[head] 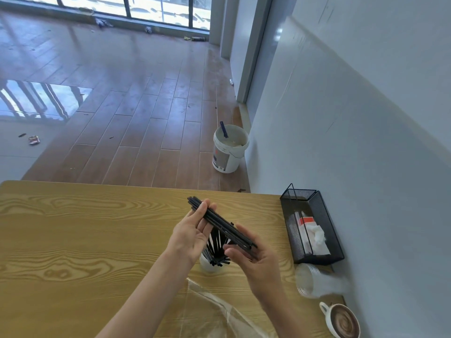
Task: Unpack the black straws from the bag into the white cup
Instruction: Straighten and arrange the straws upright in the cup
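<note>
— Head view, nearest first: what lies closest on the desk [73,228]?

— A clear plastic bag [214,311], crumpled flat at the near edge, between the two forearms. Off to the right a coffee cup [341,322] with latte art stands by the wall, and just beyond it a stack of clear plastic cups [317,281] lies on its side.

— And the hands?

— Both are raised above the desk, sharing one bundle of black straws [219,222] held slantwise. The right hand [253,257] has its grip closed around the bundle's near end; the left hand [192,232] has its grip closed on the far part, fingers curled over it.

— Where is the white cup [207,264]?

— Right under the hands, upright on the desk, already bristling with more black straws [217,247].

— Farther out?

— A black mesh basket [310,225] against the wall holds paper packets. Past the desk, a white bucket [229,150] stands on the wooden floor [122,93] beside the wall.
</note>
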